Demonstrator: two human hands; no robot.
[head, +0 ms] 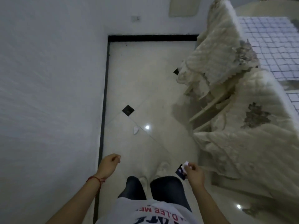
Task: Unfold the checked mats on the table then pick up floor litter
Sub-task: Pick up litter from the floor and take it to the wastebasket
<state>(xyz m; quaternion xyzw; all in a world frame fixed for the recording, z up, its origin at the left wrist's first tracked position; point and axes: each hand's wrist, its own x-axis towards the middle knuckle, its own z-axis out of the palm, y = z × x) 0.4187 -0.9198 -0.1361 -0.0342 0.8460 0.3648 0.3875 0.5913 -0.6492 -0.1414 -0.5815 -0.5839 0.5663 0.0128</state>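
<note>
Whole frame soft with motion blur. Checked mat (273, 50) on the table runs off the right edge, near side hidden behind draped chair covers (215, 62). Right hand (195, 172) pinches a white scrap (186, 163) and a dark wrapper (180, 172); print unreadable. Left hand (109, 164): curled fingertips blurred, contents unclear. White litter (135, 130) on floor too small to identify. Shirt lettering cut by bottom edge.

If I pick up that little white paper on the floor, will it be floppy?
Probably. The white scrap looks thin and crumpled, so it should feel light and bend easily. It lies on glossy floor tiles, so a push may just slide it rather than roll it.
</note>
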